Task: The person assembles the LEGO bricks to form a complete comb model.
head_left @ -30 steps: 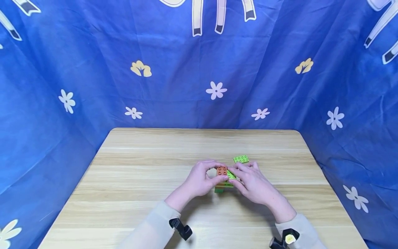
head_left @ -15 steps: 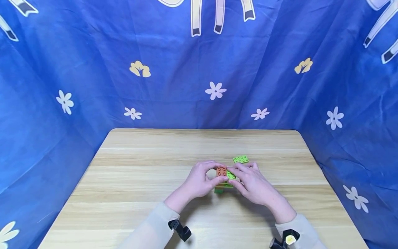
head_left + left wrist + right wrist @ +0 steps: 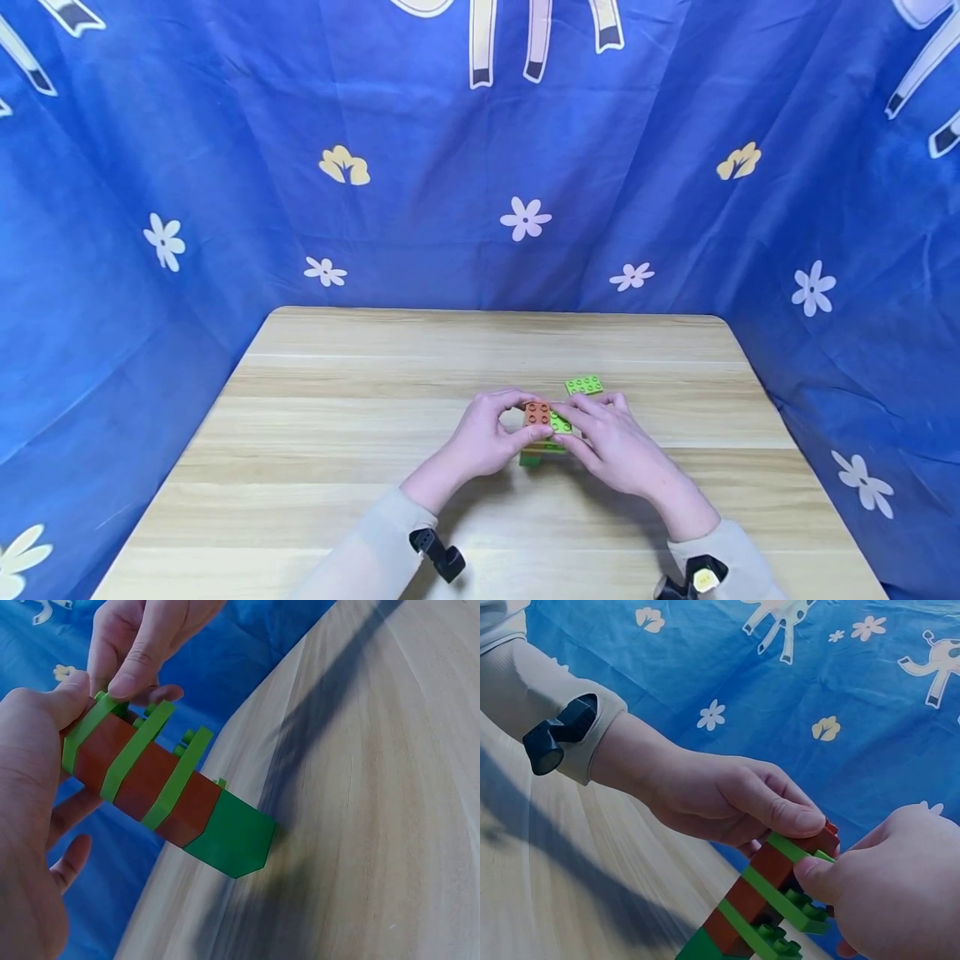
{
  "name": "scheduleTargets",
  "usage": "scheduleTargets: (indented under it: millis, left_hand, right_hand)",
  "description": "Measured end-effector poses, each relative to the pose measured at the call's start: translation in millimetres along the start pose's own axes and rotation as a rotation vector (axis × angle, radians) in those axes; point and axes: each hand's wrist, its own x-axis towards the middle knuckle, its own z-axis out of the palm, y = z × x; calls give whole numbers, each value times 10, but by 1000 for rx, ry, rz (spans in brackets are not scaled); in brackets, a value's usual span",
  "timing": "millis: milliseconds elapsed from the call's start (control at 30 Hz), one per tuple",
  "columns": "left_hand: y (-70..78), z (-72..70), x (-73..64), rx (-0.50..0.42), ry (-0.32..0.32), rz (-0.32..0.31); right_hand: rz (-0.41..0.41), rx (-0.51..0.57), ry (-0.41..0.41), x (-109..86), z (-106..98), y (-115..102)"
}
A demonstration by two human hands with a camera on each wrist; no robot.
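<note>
Near the middle of the wooden table (image 3: pixel 315 467), a short tower of toy bricks (image 3: pixel 161 787): brown blocks layered with thin light-green plates on a dark green base. Long axis upright, base resting on the tabletop. Left hand (image 3: pixel 483 442) grasping the tower's left side, thumb and fingers curled round the upper brown brick (image 3: pixel 536 412). Right hand (image 3: pixel 611 446) pinching the topmost light-green plate (image 3: pixel 559 422) from the right, thumb along its near edge, fingertips on the far edge. Both hands equally close, meeting over the top layer from opposite sides. Whether that plate is fully seated: impossible to tell. Just beyond the right hand's fingers, a loose light-green plate (image 3: pixel 583 385) lying flat, untouched.
</note>
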Motion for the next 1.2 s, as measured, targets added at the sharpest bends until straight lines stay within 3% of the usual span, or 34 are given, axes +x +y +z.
scheduleTargets:
  millis: [333, 800, 1200]
  left_hand:
    - [-4, 13, -15, -17, 14, 24]
    - [-20, 48, -36, -50, 27, -10]
    - [-31, 60, -47, -51, 39, 15]
  right_hand:
    - [2, 53, -15, -9, -89, 82]
    - [105, 136, 27, -133, -363, 363]
    - [185, 165, 31, -183, -259, 638]
